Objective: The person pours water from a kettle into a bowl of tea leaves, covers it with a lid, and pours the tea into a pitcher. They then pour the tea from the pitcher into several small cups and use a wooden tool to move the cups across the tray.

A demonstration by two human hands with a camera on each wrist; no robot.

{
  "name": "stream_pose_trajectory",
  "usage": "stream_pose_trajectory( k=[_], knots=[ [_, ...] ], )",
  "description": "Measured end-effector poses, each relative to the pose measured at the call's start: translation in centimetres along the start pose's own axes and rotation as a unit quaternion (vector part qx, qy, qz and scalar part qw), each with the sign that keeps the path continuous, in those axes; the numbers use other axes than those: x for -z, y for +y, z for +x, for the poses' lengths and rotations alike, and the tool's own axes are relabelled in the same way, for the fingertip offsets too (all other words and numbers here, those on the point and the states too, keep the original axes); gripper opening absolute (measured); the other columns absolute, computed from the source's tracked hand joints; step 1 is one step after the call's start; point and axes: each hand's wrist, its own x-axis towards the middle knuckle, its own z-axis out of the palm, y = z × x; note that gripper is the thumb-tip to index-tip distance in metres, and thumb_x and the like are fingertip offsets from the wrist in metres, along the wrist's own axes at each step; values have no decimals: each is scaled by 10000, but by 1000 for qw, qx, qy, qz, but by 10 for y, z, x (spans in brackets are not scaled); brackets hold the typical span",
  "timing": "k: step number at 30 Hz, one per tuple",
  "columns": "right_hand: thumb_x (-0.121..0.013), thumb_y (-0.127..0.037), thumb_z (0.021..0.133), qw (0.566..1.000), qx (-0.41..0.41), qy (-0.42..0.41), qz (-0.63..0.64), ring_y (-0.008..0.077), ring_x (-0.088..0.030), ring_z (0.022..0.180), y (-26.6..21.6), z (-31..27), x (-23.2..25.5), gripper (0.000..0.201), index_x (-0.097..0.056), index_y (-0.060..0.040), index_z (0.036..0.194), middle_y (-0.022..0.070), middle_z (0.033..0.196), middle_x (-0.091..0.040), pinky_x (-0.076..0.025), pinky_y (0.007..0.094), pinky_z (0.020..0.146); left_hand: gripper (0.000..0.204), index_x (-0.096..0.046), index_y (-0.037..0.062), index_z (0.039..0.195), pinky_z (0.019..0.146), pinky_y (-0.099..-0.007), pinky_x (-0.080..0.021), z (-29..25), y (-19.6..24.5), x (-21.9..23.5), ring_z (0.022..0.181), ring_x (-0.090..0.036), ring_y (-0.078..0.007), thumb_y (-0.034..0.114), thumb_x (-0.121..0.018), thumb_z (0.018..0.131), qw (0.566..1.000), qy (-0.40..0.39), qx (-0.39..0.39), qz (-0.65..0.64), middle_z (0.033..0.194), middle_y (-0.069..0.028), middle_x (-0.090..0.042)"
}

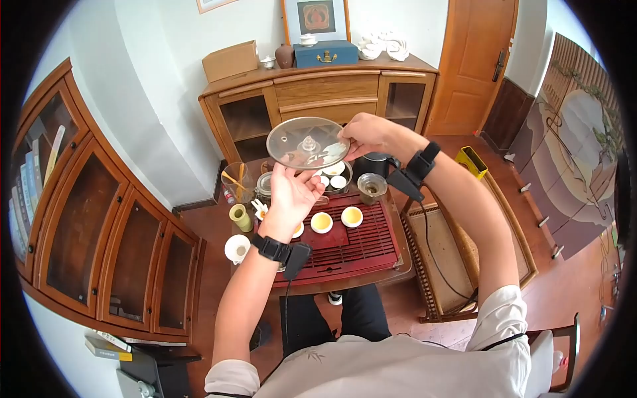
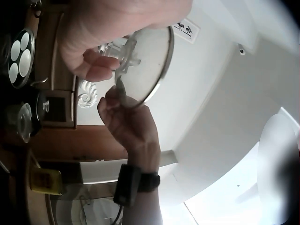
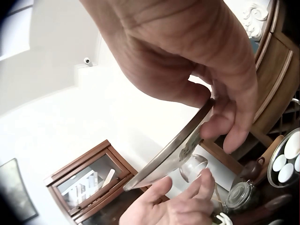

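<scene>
A round clear glass lid [image 1: 292, 126] with a metal rim is held up tilted above the tea table. My right hand [image 1: 366, 134] pinches its rim on the right side, thumb and fingers on opposite faces, which the right wrist view [image 3: 187, 51] shows close up. Below the lid, my left hand [image 1: 296, 197] is turned palm up, its fingers loosely extended. The left thumb and fingertips reach up to the lid's lower side, close around its clear knob [image 3: 193, 167]. Under both hands, small white cups [image 1: 322, 223] of yellow tea stand on the red slatted tea tray [image 1: 391, 255].
Behind the tray are a dish of white cups [image 1: 338, 182], a glass bowl [image 1: 371, 188] and a dark pot [image 1: 369, 166]. A bamboo cup [image 1: 240, 217] and white strainer [image 1: 237, 249] stand left. A wooden cart [image 1: 441, 242] is at the right; a sideboard [image 1: 325, 89] lies beyond.
</scene>
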Motion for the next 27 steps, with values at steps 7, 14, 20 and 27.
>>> stream_pose_trajectory(
  k=[7,14,20,27],
  knots=[
    [-622,-124,1058,999,22,-9,26,232,-761,883,25,-13,-3,262,-679,131,1072,164,992,-737,-673,355,835,305,-634,102,1122,531,-285,-433,37,-4,-10,690,-581,-165,390,-554,1066,998,-14,39,40,945,-59,-663],
    [-551,-273,1127,999,30,42,2,239,-777,957,97,-8,19,404,-659,69,1314,186,1146,-782,-645,338,865,256,-594,145,962,487,-244,-380,92,28,12,574,-472,-86,357,-567,1101,987,2,4,164,749,39,-543],
    [-584,-331,1113,994,80,60,55,103,-639,672,187,-59,-21,380,-747,7,1054,38,793,-731,-536,273,633,384,-609,109,1032,477,-233,-335,130,39,8,575,-477,-75,451,-478,1148,908,64,-24,414,759,26,-548],
    [-625,-396,1091,988,44,143,36,95,-513,586,263,-101,-56,466,-748,-9,861,16,602,-580,-438,319,566,569,-655,-45,1122,803,-462,-561,177,16,32,867,-744,-379,514,-563,1067,627,107,-110,763,958,-224,-758]
  ],
)
